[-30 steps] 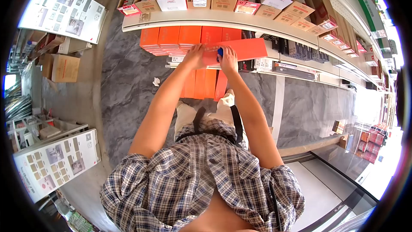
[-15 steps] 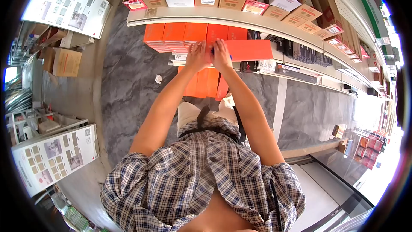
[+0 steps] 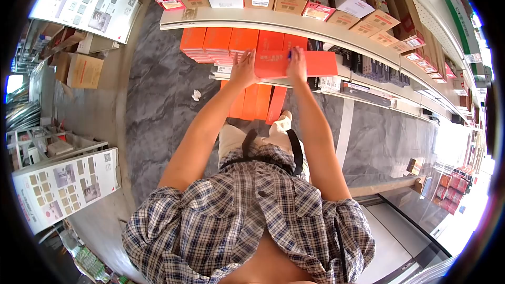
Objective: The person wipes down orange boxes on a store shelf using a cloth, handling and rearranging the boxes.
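A long orange-red box (image 3: 271, 64) with faint print lies across in front of me at the lower shelf. My left hand (image 3: 243, 69) grips its left end, fingers pointing up. Over the middle of the box, my right hand (image 3: 297, 67) is closed around a small blue object (image 3: 289, 54), mostly hidden by the fingers and too small to name; this hand also touches the box. Behind, stacks of similar orange boxes (image 3: 216, 39) fill the lower shelf. More orange boxes (image 3: 256, 101) stand on the floor below, near my feet.
An upper shelf edge (image 3: 221, 20) runs above my hands, carrying open cartons (image 3: 260, 0). Dark boxes (image 3: 373, 67) sit to the right on the lower shelf. A crumpled white scrap (image 3: 196, 95) lies on the grey floor. Display boards (image 3: 66, 186) and a carton (image 3: 85, 71) stand left.
My right hand has moved right along the box, from its left end to its middle, with the blue object. The left hand stays at the left end. The box's front face now shows more.
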The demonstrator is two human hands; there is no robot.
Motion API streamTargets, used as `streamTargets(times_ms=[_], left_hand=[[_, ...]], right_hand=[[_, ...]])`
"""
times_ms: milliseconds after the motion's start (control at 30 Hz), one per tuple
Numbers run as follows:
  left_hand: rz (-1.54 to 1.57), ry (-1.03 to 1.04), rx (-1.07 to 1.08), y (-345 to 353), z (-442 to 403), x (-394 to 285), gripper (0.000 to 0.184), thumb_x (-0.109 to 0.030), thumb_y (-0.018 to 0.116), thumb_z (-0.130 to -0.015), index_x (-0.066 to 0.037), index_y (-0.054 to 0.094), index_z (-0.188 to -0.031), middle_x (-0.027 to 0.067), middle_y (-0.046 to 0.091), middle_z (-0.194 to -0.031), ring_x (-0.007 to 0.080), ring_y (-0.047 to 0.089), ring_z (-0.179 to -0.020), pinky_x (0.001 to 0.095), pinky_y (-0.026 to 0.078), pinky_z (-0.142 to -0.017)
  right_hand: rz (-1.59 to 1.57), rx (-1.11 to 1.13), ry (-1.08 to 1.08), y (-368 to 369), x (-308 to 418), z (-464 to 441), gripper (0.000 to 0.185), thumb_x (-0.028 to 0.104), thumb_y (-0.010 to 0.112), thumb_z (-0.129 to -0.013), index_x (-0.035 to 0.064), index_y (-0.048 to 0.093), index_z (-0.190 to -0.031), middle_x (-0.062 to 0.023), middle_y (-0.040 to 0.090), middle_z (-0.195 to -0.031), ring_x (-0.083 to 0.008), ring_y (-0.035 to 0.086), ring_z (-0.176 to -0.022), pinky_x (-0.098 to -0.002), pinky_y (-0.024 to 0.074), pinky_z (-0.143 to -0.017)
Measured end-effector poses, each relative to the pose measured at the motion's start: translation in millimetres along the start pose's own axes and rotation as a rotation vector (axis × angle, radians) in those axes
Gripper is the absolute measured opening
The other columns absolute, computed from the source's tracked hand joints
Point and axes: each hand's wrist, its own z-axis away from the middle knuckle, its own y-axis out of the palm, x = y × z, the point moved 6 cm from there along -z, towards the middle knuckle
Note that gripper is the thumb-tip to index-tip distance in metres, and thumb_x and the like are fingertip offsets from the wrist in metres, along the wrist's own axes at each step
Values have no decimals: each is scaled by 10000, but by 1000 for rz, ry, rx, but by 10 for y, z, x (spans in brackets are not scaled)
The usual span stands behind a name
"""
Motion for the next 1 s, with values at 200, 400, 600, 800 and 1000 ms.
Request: streamTargets(times_ms=[200, 400, 600, 800, 1000], left_hand=[[135, -12, -186, 223, 34, 139, 1086, -474, 725, -601, 4, 140, -1382, 119, 247, -1427, 229, 195, -1341, 480, 131, -1088], [186, -40, -117, 95, 61, 74, 1118, -464, 753, -599, -4, 108, -1387, 129, 199, -1439, 247, 171, -1345, 478, 134, -1086], [169, -46, -109, 149, 64, 86, 1112, -504, 727, -612, -5, 104, -1386, 113, 215, -1442, 216, 150, -1358, 492, 127, -1086], [215, -32, -164, 178, 13, 110, 1077, -438, 739, -617, -26, 114, -1391, 104, 224, -1437, 221, 169, -1351, 466, 131, -1089], [200, 16, -111, 86, 17, 17, 1009, -433, 728, -635, -38, 174, -1380, 101, 259, -1423, 211, 212, -1336, 446, 128, -1099]], right_hand=[[-364, 108, -286, 181, 1139, 77, 462, 58, 410, -814, 6, 401, -1273, -137, 351, -1371, -261, 293, -1294, -340, 246, -1077], [-322, 212, -135, 122, 530, -45, 445, 55, 401, -838, 23, 391, -1282, -126, 335, -1384, -266, 290, -1298, -349, 246, -1078], [-306, 31, 18, -111, 53, -61, 452, 43, 406, -835, 19, 395, -1286, -124, 344, -1378, -255, 279, -1306, -347, 225, -1090], [-516, 174, -249, 159, 1074, 7, 430, 36, 447, -813, 5, 440, -1242, -157, 404, -1325, -276, 320, -1280, -352, 263, -1073], [-536, 278, -58, -74, 643, 55, 425, 73, 413, -854, 37, 408, -1277, -103, 361, -1370, -249, 315, -1282, -341, 262, -1070]])
